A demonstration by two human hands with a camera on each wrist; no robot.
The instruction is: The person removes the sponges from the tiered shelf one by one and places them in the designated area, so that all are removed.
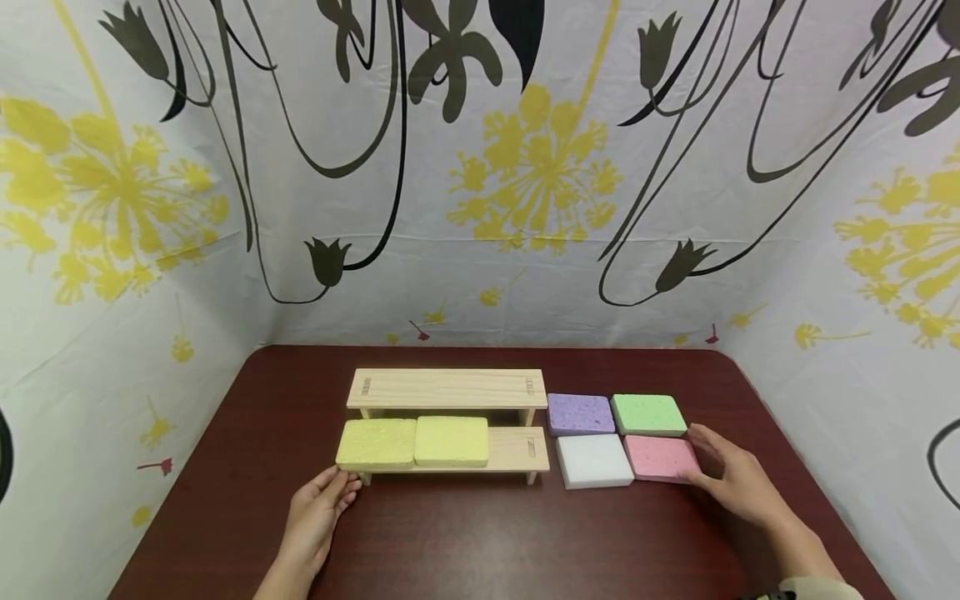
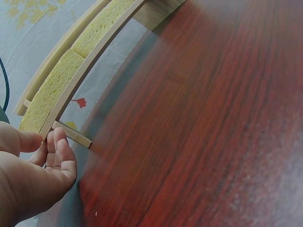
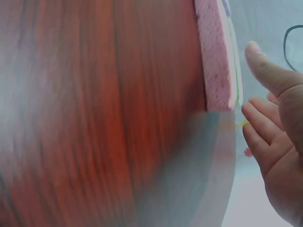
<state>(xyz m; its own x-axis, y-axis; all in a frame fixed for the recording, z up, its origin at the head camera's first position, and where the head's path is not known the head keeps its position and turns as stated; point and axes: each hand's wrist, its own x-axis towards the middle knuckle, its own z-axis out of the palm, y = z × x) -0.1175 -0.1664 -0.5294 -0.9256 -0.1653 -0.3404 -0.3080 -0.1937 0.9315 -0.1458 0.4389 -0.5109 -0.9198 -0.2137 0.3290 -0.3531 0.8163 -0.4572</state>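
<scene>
- Head view: a two-level wooden stand (image 1: 510,451) is on the dark red table (image 1: 450,542); its lower plank carries a left yellow sponge (image 1: 377,443) and a right yellow sponge (image 1: 452,442), laid flat side by side.
- Just right of the stand, four blocks lie close together: purple sponge (image 1: 580,414) and green sponge (image 1: 648,415) behind, white block (image 1: 595,461) and pink sponge (image 1: 658,458) in front.
- Small dark marks show near the plank ends, too small to read.
- The left hand (image 1: 318,512) pinches the lower plank's front left corner, beside the left yellow sponge. The right hand (image 1: 742,483) is at the pink sponge's right side, thumb and fingers apart.
- Left wrist view: the thumb lies by the plank's end and the sponge, with fingers bent below, near a stand leg (image 2: 73,135).
- Right wrist view: the right hand is loose and ungrasping, fingers extended beside the pink sponge's end; whether it touches, I cannot tell.
</scene>
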